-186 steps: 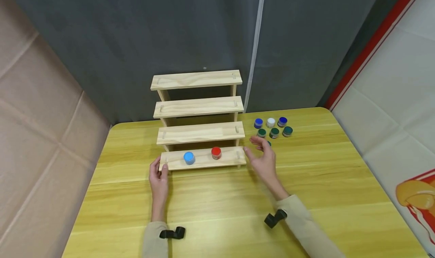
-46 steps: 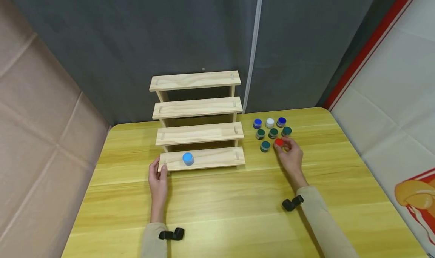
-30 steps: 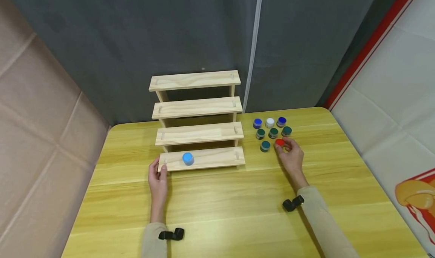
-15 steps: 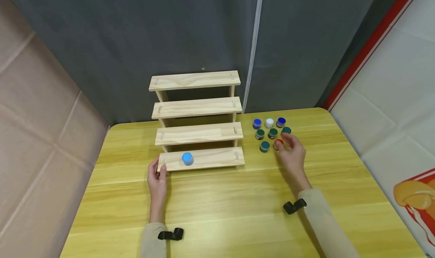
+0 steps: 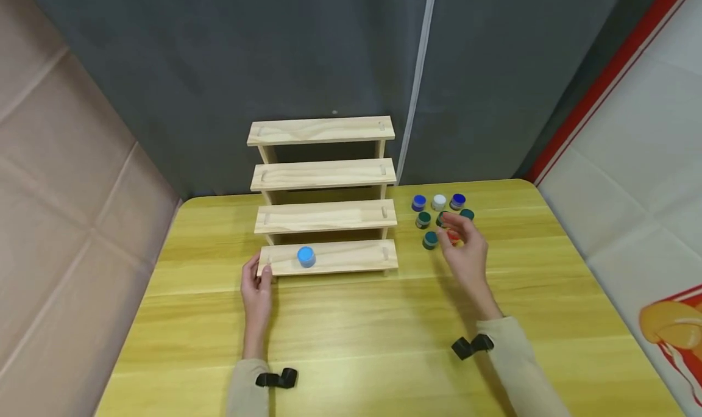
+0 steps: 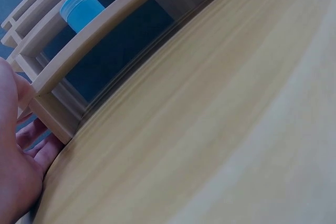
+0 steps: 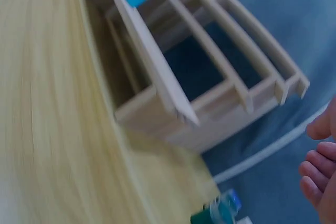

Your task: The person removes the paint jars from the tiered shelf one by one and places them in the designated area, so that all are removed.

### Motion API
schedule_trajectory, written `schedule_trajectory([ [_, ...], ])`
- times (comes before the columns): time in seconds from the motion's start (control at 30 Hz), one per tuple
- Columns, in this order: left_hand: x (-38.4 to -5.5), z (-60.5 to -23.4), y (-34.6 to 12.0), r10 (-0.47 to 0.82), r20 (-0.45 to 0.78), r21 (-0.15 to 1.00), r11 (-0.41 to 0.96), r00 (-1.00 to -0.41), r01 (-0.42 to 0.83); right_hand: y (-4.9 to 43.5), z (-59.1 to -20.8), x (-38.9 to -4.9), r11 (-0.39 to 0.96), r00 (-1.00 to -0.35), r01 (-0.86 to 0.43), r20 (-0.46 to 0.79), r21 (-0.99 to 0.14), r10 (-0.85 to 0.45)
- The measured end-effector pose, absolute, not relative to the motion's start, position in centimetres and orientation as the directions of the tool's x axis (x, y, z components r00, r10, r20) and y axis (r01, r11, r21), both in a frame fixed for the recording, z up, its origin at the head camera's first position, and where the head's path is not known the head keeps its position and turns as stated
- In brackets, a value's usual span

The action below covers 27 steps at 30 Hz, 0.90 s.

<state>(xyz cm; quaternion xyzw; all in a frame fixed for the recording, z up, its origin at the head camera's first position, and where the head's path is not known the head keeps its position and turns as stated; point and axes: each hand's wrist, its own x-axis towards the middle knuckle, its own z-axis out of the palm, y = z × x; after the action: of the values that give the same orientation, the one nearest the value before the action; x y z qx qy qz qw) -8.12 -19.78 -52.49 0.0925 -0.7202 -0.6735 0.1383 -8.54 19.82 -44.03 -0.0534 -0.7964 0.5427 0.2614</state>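
My left hand (image 5: 256,295) holds the left end of the lowest step of a pale wooden four-step rack (image 5: 351,257), thumb over the board and fingers round its end. On that step stands a jar with a light-blue lid (image 5: 306,256), upright, seen from the side in the left wrist view. My right hand (image 5: 466,255) is over the table right of the rack, fingers loosely bent and nothing between them. A red-lidded jar (image 5: 453,237) is partly hidden behind its fingers. The right wrist view catches only these bent fingers (image 7: 317,174) at its right edge.
Several small jars stand in rows beside the red one: dark-green lids (image 5: 423,220), blue lids (image 5: 419,202) and a white one (image 5: 439,202). A grey curtain (image 5: 329,51) closes off the table's back edge. Light fabric walls (image 5: 647,179) flank the table.
The red-lidded jar has gone from the lowest step to the table beside the green-lidded jars. My right hand has released it and lifted slightly left. My left hand stays put.
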Motion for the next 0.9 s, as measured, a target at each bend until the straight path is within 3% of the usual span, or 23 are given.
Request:
schedule_trajectory([
  [0.17,-7.5,-50.6,-19.2,-0.305,0.063,0.996,0.085,-0.950,0.039,17.4,-41.7,-7.3,0.355,-0.865,-0.292,0.404,-0.888,0.298],
  [0.37,-8.4,-52.9,-19.8,-0.325,0.084,0.995,0.078,-0.942,0.062,14.5,-39.8,-6.3,0.304,-0.907,-0.298,0.367,-0.905,0.206],
  [0.67,-8.4,-53.3,-19.6,-0.333,0.105,0.993,0.080,-0.937,0.083,12.1,-43.0,-7.3,0.337,-0.941,-0.279,0.326,-0.899,0.091],
  [0.9,-8.4,-53.1,-19.7,-0.337,0.090,0.995,0.077,-0.937,0.068,9.7,-43.0,-7.0,0.287,-0.957,-0.281,0.289,-0.916,-0.014],
])
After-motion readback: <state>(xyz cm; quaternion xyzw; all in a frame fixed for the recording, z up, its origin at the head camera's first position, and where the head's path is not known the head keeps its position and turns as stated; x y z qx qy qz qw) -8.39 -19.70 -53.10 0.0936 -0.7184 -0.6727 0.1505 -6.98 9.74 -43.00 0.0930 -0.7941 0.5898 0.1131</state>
